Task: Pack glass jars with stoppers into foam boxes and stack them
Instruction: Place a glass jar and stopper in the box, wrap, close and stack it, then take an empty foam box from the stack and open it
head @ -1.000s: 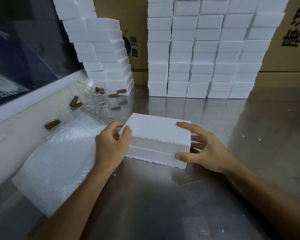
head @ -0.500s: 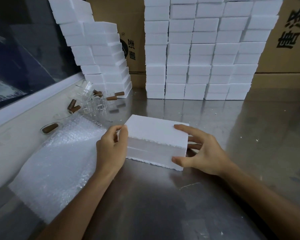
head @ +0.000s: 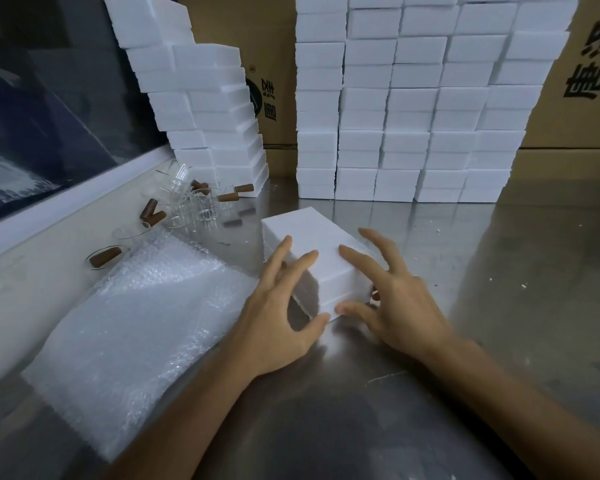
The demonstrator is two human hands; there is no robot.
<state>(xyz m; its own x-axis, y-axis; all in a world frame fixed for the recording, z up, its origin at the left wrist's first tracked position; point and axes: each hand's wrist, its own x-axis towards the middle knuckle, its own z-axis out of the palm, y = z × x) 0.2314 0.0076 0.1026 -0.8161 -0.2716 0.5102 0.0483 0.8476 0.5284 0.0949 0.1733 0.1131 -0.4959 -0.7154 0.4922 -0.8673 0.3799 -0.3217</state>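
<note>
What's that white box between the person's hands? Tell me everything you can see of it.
The foam box is a white block that looks like polystyrene, with a seam along its side where lid meets base. It is closed and sits on the steel table, one corner toward the camera. The left hand and right hand touch its near corner with spread fingers.

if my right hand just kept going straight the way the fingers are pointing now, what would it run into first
Probably the foam box right in front of it: the right hand points forward and left, its fingers already at the box's near corner. Beyond lie the glass jars, though depth is hard to judge.
</note>
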